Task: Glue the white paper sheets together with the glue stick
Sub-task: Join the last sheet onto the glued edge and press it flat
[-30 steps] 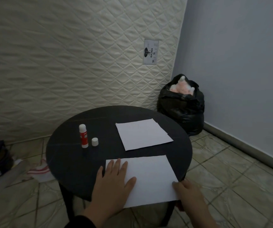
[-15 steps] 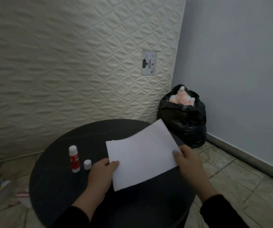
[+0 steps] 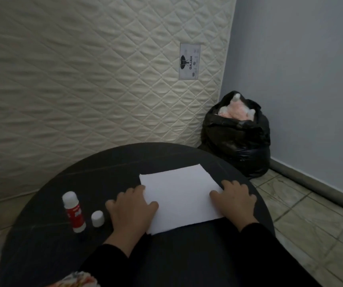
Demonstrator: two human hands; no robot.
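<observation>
Sheet [image 3: 180, 195] lifted half second ago, now laid over other sheet; both hands [image 3: 132, 212] [image 3: 233, 200] press flat, fingers released; bonding underway.

The round black counter [image 3: 125, 162] carries white paper [image 3: 179, 195], an upright glue stick [image 3: 74, 212] and its cap [image 3: 97, 218] just beside.

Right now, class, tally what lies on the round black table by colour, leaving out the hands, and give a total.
White: 2, the paper, which may be stacked sheets, and the loose cap.
Red and white: 1, the glue stick.
Total: 3 on the table.
</observation>
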